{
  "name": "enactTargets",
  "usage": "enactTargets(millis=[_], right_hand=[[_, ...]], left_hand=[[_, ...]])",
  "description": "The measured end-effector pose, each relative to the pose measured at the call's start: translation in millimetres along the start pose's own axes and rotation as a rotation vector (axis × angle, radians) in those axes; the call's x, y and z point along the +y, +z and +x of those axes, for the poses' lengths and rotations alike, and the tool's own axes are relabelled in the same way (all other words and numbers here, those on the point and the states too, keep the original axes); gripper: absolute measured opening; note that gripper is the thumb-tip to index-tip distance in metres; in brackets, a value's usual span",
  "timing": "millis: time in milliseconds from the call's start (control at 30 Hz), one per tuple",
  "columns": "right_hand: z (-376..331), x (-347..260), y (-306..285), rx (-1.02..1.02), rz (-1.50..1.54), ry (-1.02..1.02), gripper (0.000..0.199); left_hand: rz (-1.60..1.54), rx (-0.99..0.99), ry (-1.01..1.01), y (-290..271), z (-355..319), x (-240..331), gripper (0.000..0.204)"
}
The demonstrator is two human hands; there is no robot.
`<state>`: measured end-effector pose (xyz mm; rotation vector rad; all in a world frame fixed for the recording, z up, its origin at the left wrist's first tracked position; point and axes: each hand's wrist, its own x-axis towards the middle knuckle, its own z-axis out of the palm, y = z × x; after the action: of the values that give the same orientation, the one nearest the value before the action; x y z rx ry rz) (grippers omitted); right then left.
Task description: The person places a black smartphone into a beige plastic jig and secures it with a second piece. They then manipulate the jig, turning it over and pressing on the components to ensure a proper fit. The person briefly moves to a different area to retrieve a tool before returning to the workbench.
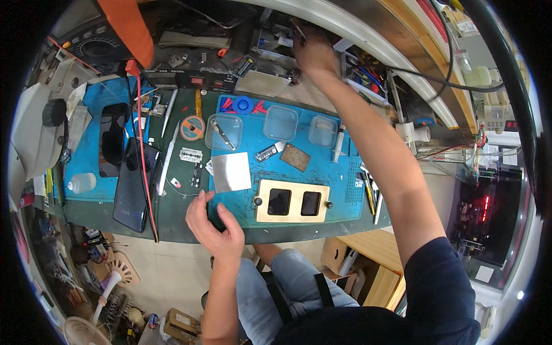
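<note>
My left hand [216,225] hovers at the bench's front edge, fingers curved and apart, with nothing in it. Just beyond it lies a square silver metal plate [232,172] on the blue mat [253,198]. My right arm stretches far across the bench to a cluttered shelf at the back. There my right hand [315,53] has its fingers closed around something thin, too small and dim to name. On the mat's near part rests a brass-coloured fixture [293,202] with two dark rectangular windows and a black knob at each side.
Clear plastic boxes [280,122] stand along the mat's far side, near a syringe [338,144] and a brown rectangular plate [295,157]. Phones [135,184], a red cable [144,167], a razor blade [191,155] and a solder-wick spool [192,127] lie to the left.
</note>
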<state>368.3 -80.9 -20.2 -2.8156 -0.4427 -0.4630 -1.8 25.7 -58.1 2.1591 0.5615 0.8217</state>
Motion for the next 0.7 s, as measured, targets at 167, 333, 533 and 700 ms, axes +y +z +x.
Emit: enactTargets(millis=[167, 333, 533, 700], right_hand=[[61.2, 7.7, 37.9, -0.001, -0.097, -0.2, 0.042], [80.7, 23.1, 48.1, -0.106, -0.215, -0.025, 0.053], [66.6, -2.7, 35.2, -0.106, -0.101, -0.137, 0.058], [63.2, 1.6, 31.0, -0.097, -0.061, -0.126, 0.054]], left_hand=[[0.004, -0.009, -0.006, -1.8, -0.2, 1.2, 0.045], [0.023, -0.05, 0.047, -2.7, 2.7, 1.4, 0.043], [0.064, -0.055, 0.048, -2.3, 5.7, 2.9, 0.042], [0.057, -0.059, 0.06, -1.8, 6.8, 2.9, 0.043]])
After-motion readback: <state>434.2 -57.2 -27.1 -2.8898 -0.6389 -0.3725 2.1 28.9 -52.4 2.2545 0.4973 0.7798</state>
